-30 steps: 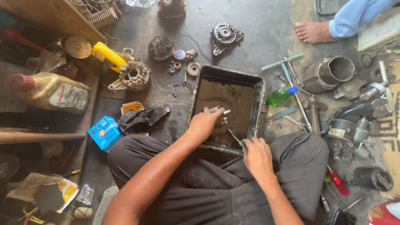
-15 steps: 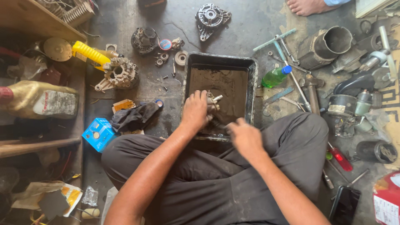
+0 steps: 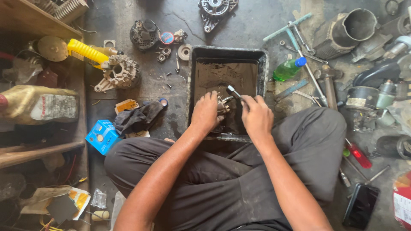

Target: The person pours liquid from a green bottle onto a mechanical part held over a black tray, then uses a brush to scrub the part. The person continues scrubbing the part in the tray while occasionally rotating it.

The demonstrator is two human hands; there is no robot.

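My left hand [image 3: 206, 112] has its fingers clamped on a small metal part [image 3: 223, 105] over the black tray [image 3: 262, 64]. My right hand [image 3: 256, 114] pinches a thin tool [image 3: 234, 91] beside it. Beyond the tray lies a green bottle [image 3: 287, 69].

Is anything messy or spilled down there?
Nothing looks freshly spilled. The dark, dirty liquid stays inside the black tray, where the left hand holds a small metal part. A green bottle lies tipped on its side.
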